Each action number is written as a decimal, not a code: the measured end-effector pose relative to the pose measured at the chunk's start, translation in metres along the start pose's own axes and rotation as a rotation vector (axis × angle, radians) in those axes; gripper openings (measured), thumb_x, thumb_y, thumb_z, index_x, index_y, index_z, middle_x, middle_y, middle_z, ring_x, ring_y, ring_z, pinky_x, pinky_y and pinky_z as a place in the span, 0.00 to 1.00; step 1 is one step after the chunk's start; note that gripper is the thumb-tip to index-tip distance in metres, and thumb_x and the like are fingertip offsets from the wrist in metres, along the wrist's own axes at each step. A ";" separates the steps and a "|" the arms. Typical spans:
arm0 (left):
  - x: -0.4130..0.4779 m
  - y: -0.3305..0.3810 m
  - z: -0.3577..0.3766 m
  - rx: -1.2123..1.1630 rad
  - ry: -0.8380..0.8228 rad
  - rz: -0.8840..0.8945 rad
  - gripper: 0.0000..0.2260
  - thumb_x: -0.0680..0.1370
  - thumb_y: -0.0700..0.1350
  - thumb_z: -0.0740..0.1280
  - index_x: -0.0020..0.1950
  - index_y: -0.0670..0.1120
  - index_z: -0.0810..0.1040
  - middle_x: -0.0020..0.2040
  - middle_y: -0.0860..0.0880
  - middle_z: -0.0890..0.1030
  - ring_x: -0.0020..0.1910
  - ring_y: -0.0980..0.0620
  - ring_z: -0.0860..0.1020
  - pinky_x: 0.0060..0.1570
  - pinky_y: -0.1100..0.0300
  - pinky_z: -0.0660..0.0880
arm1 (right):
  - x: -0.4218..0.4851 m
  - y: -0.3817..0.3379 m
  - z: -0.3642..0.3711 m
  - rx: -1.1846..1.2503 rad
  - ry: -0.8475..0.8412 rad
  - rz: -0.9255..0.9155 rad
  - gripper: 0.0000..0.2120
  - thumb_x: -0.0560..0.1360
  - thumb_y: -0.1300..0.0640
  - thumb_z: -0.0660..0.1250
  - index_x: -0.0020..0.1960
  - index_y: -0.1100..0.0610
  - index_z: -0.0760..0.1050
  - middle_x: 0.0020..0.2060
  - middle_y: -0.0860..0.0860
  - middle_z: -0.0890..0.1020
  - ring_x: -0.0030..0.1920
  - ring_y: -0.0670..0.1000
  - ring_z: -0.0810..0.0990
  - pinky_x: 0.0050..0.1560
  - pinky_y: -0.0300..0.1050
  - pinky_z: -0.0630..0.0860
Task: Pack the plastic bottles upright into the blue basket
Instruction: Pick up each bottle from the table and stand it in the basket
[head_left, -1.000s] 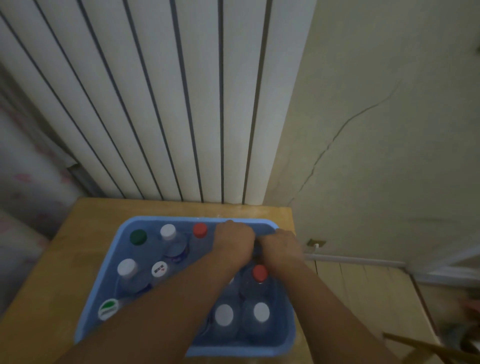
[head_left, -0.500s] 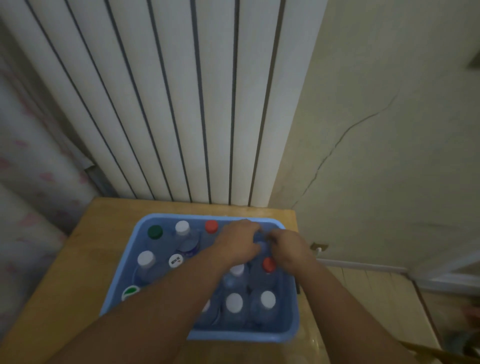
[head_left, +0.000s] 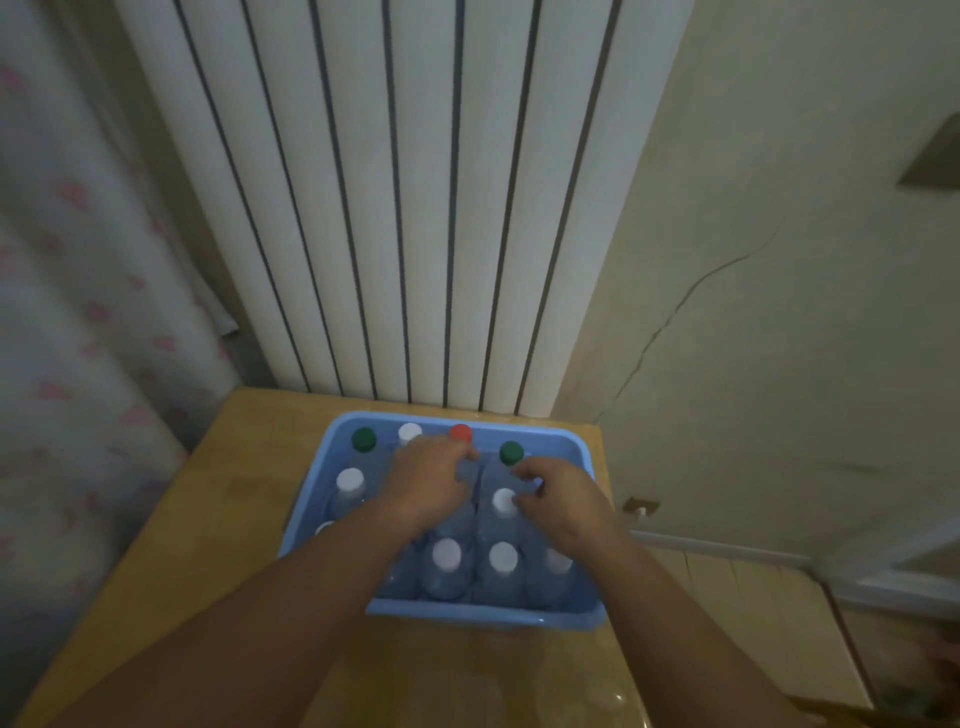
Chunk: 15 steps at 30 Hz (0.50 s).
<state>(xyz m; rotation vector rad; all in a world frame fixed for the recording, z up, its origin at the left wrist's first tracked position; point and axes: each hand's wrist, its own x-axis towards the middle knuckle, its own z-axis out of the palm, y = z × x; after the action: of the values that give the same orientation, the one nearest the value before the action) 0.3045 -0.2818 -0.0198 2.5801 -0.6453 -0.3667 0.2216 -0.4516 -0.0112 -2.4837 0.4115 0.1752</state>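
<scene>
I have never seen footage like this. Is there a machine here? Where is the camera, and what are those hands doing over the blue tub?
There is no machine here, only a person's two bare hands. The one picture comes from a camera worn on the person's head, looking forward and down. A blue basket stands on a wooden table. It is packed with upright plastic bottles, and you mostly see their tops, such as a green cap and a red cap. The left hand lies over the middle bottles, its fingers near the red cap. The right hand has curled fingers beside a white cap. The picture does not show whether either hand actually grips a bottle.
</scene>
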 end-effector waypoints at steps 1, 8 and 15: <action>-0.005 -0.005 -0.002 0.097 0.005 -0.028 0.19 0.74 0.43 0.67 0.65 0.55 0.77 0.62 0.49 0.78 0.61 0.47 0.76 0.60 0.52 0.74 | -0.002 -0.004 0.003 -0.020 -0.016 -0.006 0.19 0.74 0.53 0.68 0.65 0.48 0.74 0.64 0.47 0.75 0.60 0.50 0.76 0.54 0.41 0.71; -0.024 -0.030 -0.005 0.280 -0.204 -0.175 0.12 0.78 0.45 0.64 0.60 0.48 0.79 0.58 0.46 0.80 0.55 0.46 0.78 0.52 0.54 0.76 | -0.007 -0.023 0.023 -0.373 -0.194 -0.035 0.21 0.75 0.57 0.63 0.65 0.42 0.70 0.64 0.50 0.72 0.62 0.58 0.74 0.63 0.53 0.70; -0.016 -0.031 -0.009 0.183 -0.264 -0.275 0.14 0.79 0.43 0.64 0.64 0.44 0.76 0.59 0.43 0.79 0.57 0.44 0.78 0.59 0.52 0.75 | 0.003 -0.025 0.024 -0.378 -0.207 0.007 0.18 0.75 0.57 0.62 0.63 0.43 0.73 0.61 0.51 0.76 0.61 0.58 0.75 0.63 0.53 0.72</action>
<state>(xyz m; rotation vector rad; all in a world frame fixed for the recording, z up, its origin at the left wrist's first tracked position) 0.3056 -0.2461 -0.0244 2.8299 -0.4257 -0.7809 0.2317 -0.4193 -0.0175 -2.7947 0.3228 0.5527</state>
